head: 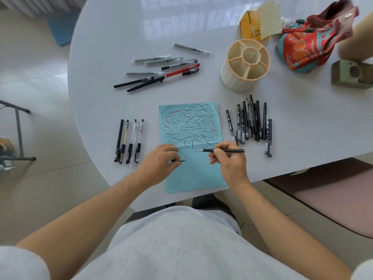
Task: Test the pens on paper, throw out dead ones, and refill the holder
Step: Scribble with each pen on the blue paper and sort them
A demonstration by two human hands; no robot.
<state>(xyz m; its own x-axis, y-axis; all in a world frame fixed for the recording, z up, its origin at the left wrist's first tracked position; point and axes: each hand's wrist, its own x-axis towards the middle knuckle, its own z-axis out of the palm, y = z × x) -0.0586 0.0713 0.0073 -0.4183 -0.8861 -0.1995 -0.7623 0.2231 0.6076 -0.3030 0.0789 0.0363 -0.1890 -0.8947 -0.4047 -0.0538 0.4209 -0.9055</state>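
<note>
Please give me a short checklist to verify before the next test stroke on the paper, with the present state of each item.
1. Pen in right hand, grip firm: ok.
2. Cap off, in left hand: ok.
3. Tip over the paper: ok.
4. Free space to write: ok, lower half is bare.
5. Left hand steadies the paper: ok.
6. Pen has ink: cannot tell.

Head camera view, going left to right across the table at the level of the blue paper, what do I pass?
Row of four pens → left hand holding a pen cap → blue paper → right hand holding a black pen → pile of black pens.
</note>
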